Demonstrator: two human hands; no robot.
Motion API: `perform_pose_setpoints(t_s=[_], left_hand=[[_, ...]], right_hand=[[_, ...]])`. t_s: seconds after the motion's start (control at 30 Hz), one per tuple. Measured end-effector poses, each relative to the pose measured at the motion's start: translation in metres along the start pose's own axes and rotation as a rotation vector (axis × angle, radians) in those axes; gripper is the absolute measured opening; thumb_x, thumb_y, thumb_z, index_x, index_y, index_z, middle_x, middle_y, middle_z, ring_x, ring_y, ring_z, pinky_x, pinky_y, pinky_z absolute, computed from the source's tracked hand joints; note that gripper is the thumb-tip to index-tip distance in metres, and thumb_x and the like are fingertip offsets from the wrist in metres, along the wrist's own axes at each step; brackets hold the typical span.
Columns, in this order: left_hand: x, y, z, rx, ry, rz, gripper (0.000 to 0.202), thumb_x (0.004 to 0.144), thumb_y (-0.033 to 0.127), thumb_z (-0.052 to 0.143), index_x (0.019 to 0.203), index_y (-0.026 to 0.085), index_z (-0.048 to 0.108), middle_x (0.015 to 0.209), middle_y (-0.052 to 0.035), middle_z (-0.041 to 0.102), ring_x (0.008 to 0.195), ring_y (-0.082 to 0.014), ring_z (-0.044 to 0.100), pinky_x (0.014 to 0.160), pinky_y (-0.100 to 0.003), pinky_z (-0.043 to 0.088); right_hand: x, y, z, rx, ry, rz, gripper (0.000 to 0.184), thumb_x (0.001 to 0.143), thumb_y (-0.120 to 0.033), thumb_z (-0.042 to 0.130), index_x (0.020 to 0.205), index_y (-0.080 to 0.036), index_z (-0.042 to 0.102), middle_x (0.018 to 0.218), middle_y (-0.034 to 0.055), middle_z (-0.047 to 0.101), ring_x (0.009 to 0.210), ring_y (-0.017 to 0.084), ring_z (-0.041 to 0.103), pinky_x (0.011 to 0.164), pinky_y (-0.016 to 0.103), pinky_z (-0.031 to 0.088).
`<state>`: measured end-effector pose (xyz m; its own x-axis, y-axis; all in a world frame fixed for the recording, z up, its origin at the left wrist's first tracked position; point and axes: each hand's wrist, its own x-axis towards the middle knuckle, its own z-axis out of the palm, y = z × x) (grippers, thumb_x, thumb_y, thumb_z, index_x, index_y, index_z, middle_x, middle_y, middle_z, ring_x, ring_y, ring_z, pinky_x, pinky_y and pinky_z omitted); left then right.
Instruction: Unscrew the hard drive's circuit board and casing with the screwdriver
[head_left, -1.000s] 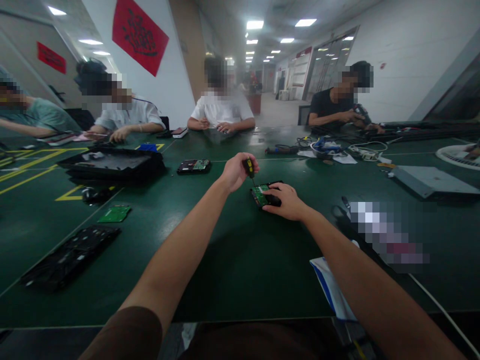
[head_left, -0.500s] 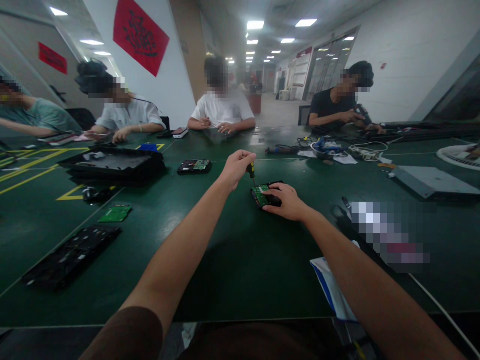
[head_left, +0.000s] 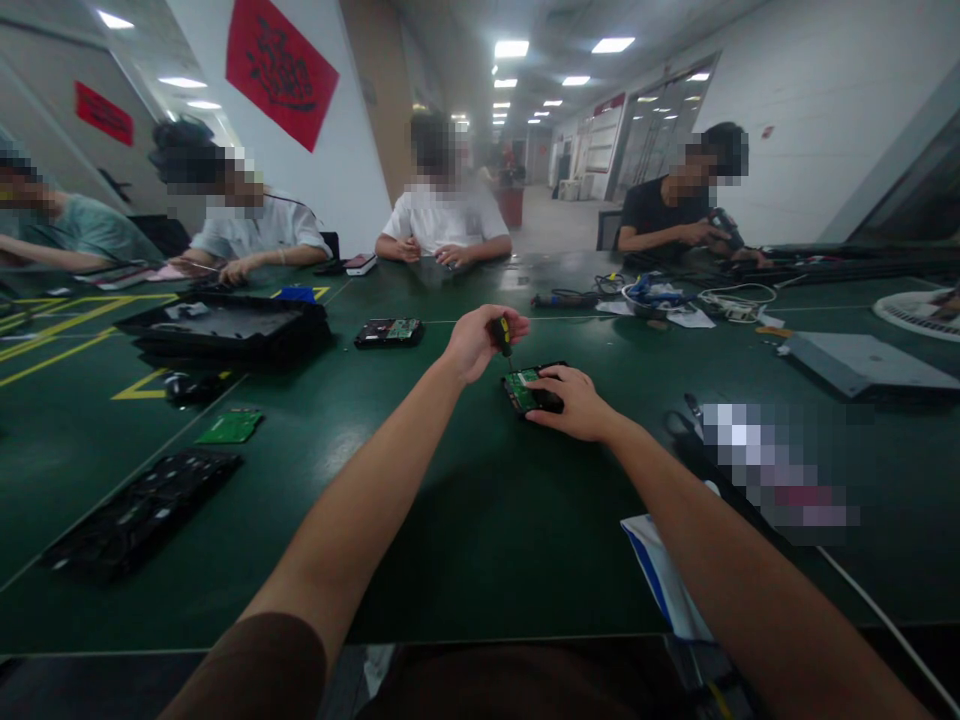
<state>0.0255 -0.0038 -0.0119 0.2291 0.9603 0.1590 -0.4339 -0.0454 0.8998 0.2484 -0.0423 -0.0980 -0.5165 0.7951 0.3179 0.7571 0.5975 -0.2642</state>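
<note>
My left hand (head_left: 474, 343) is closed around a screwdriver (head_left: 501, 337) with a black and yellow handle, held upright with its tip down on a small black drive with a green circuit board (head_left: 523, 388). My right hand (head_left: 576, 402) lies over the near right side of that drive, fingers curled on it, pressing it to the green table (head_left: 480, 520). Both arms reach far out over the table.
A second drive (head_left: 388, 332) lies further left. A black laptop shell (head_left: 225, 328), a green board (head_left: 230, 427) and a black keyboard frame (head_left: 142, 510) lie at left. Cables and tools (head_left: 660, 295) and a grey panel (head_left: 862, 360) sit at right. Several people sit round the table.
My left hand has twisted on the screwdriver, so the handle shows more between my fingers again. The right hand and the drive have stayed put.
</note>
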Motion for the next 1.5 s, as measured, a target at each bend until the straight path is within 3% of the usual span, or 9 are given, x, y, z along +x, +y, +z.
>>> perform_pose_setpoints(t_s=[0.23, 0.5, 0.63, 0.77, 0.9, 1.13, 1.33, 1.5], left_hand=[[0.001, -0.005, -0.001, -0.078, -0.02, -0.016, 0.015, 0.081, 0.03, 0.061, 0.085, 0.016, 0.063, 0.093, -0.0116, 0.078, 0.092, -0.025, 0.075, 0.086, -0.038, 0.055], [0.002, 0.006, -0.006, 0.309, -0.001, 0.113, 0.017, 0.082, 0.031, 0.07, 0.088, 0.015, 0.074, 0.087, -0.0069, 0.073, 0.077, -0.0152, 0.067, 0.071, -0.027, 0.051], [-0.001, 0.009, -0.003, 0.241, -0.045, 0.056, 0.016, 0.085, 0.027, 0.064, 0.092, 0.016, 0.073, 0.086, -0.0076, 0.074, 0.079, -0.0172, 0.069, 0.074, -0.03, 0.052], [0.003, 0.0, 0.0, 0.055, 0.033, 0.026, 0.013, 0.087, 0.026, 0.057, 0.086, 0.018, 0.068, 0.077, -0.0039, 0.068, 0.073, -0.0159, 0.067, 0.076, -0.031, 0.054], [0.006, -0.009, 0.003, -0.048, 0.082, 0.046, 0.019, 0.093, 0.035, 0.058, 0.081, 0.02, 0.06, 0.068, 0.0009, 0.058, 0.061, -0.0122, 0.058, 0.07, -0.028, 0.053], [-0.001, -0.007, 0.003, 0.108, -0.067, 0.107, 0.022, 0.092, 0.041, 0.069, 0.087, 0.02, 0.065, 0.077, 0.001, 0.06, 0.068, -0.0107, 0.06, 0.07, -0.024, 0.051], [-0.002, -0.005, 0.004, 0.213, 0.014, 0.142, 0.02, 0.089, 0.04, 0.072, 0.089, 0.02, 0.07, 0.081, -0.0009, 0.065, 0.072, -0.0119, 0.064, 0.067, -0.023, 0.049], [-0.001, -0.002, 0.0, 0.181, 0.009, 0.142, 0.015, 0.087, 0.035, 0.07, 0.092, 0.021, 0.069, 0.084, -0.0015, 0.068, 0.073, -0.0134, 0.067, 0.068, -0.026, 0.054]], right_hand=[[0.0, -0.001, -0.001, -0.006, -0.012, 0.006, 0.058, 0.086, -0.065, 0.066, 0.135, -0.036, 0.065, 0.143, 0.0088, 0.055, 0.135, 0.036, 0.046, 0.114, 0.061, 0.03], [-0.001, -0.001, -0.002, -0.002, -0.001, -0.01, 0.056, 0.087, -0.064, 0.065, 0.136, -0.037, 0.064, 0.143, 0.0083, 0.054, 0.135, 0.036, 0.046, 0.114, 0.062, 0.029], [-0.001, -0.001, -0.002, -0.003, -0.007, -0.008, 0.057, 0.086, -0.065, 0.066, 0.135, -0.036, 0.064, 0.142, 0.0086, 0.055, 0.135, 0.036, 0.047, 0.113, 0.06, 0.03], [0.0, -0.001, -0.002, -0.001, -0.009, -0.004, 0.058, 0.085, -0.066, 0.067, 0.135, -0.035, 0.065, 0.141, 0.0097, 0.055, 0.134, 0.036, 0.047, 0.113, 0.059, 0.031], [0.0, -0.001, -0.001, -0.001, -0.002, -0.004, 0.058, 0.086, -0.065, 0.066, 0.135, -0.035, 0.065, 0.142, 0.0093, 0.055, 0.134, 0.035, 0.047, 0.113, 0.059, 0.031], [0.0, -0.001, -0.001, 0.003, 0.002, -0.005, 0.057, 0.085, -0.064, 0.067, 0.134, -0.036, 0.065, 0.141, 0.0082, 0.056, 0.135, 0.035, 0.047, 0.114, 0.059, 0.03], [0.0, 0.0, -0.001, 0.004, 0.005, -0.014, 0.056, 0.086, -0.064, 0.066, 0.135, -0.038, 0.065, 0.141, 0.0084, 0.055, 0.135, 0.036, 0.046, 0.113, 0.061, 0.03], [0.0, 0.001, 0.0, -0.01, 0.005, -0.013, 0.057, 0.086, -0.066, 0.065, 0.135, -0.037, 0.064, 0.141, 0.0082, 0.055, 0.135, 0.036, 0.047, 0.114, 0.06, 0.03]])
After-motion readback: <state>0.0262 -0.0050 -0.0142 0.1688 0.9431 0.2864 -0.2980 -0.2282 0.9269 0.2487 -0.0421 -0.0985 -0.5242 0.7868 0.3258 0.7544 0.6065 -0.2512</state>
